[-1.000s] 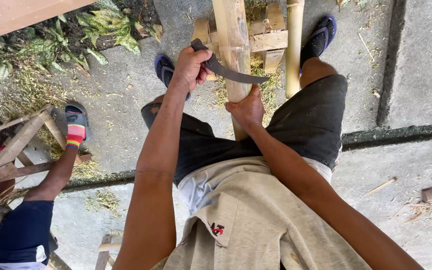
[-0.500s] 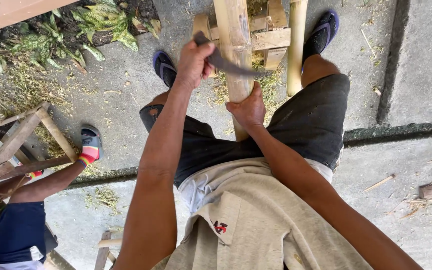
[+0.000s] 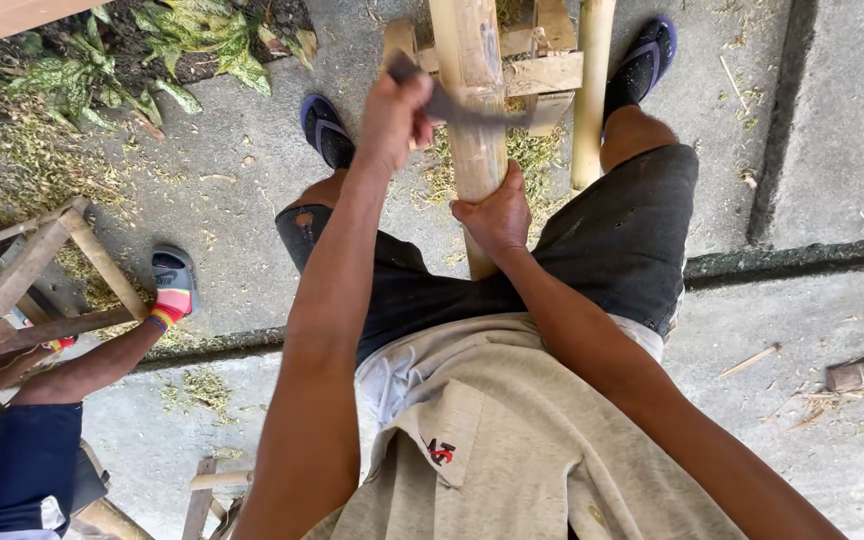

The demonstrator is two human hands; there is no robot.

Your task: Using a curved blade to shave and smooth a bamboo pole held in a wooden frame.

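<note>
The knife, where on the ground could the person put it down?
Bare concrete lies right of the right sandal, beyond the groove, and between the left sandal and the plants. By the bamboo pole, shavings crowd it.

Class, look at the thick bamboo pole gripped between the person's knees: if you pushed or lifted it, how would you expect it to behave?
The bamboo pole looks straight and thick, so probably stiff. Its round shape suggests it would roll if freed; now the right hand steadies it. Its smooth skin may be slippery where the knife, held in the left hand, crosses it.
</note>
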